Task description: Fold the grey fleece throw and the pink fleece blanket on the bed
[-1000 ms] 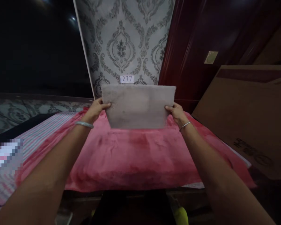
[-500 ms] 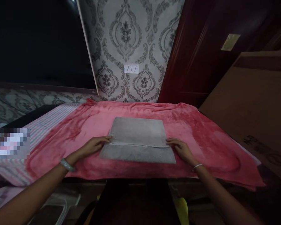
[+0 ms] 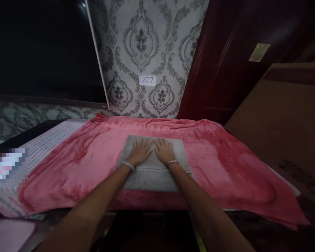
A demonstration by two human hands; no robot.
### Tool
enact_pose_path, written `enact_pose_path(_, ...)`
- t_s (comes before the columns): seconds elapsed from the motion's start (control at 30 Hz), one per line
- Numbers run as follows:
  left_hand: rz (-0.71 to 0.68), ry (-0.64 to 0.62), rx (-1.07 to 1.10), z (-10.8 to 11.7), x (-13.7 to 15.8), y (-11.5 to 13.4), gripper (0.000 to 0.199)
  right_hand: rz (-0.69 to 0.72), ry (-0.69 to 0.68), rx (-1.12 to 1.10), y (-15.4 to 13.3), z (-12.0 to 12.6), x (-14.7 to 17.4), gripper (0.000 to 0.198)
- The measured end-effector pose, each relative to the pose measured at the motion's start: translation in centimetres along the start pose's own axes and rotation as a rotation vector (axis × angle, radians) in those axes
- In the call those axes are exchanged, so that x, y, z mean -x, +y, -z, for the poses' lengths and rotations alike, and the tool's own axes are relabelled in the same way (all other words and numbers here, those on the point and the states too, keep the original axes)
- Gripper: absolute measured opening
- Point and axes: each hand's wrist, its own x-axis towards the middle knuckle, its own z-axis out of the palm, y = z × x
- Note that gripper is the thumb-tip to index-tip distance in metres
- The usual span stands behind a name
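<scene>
**Centrally placed: one grey cloth under two flat hands**

Grey cloth [image 3: 151, 180], one: lying flat on a pink blanket [image 3: 94, 154], near the front edge. A line runs crosswise below its middle; fold or seam, I cannot tell which.

Left hand [image 3: 139, 153]: open, palm down on the cloth, fingers spread, gripping nothing; bangle [image 3: 127, 164] at the wrist.

Right hand [image 3: 165, 150]: likewise open and palm down, just beside the left; thin bracelet [image 3: 172, 162].

In the way: both forearms, crossing the cloth's near part and hiding some of it from me.

Surroundings: striped cloth [image 3: 54, 136], showing beyond the blanket's left side. Large dark screen [image 3: 42, 52], above at left. Patterned wall [image 3: 141, 14] behind, bearing a paper slip [image 3: 147, 81] marked 277. Dark red panel [image 3: 220, 70] with a wall plate [image 3: 259, 52], right. Cardboard box [image 3: 280, 115], bulky, close along the blanket's right side, its printing too dim to read. Blurred patch, far left, contents unreadable.
</scene>
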Motion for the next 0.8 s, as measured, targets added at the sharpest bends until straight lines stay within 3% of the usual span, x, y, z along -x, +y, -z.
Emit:
enact_pose_path(0.13,-0.019,-0.072,-0.041,-2.6,1.6,-0.2,0.057,0.019,-0.065,0.015,0.9,-2.6,1.4,0.051)
enact_pose_path(0.4,0.153,-0.066,-0.044,-1.6,1.8,-0.9,0.070,-0.109,-0.079,0.030,4.3,-1.9,2.1,0.058)
enact_pose_path(0.63,0.078,-0.169,0.028,-0.7,4.7,-5.3,0.069,-0.115,-0.057,-0.046,10.3,-2.6,4.9,0.057)
enact_pose_path(0.8,-0.019,-0.194,0.163,-0.2,9.2,-9.2,0.061,0.009,-0.101,-0.209,14.3,-2.6,7.7,0.057)
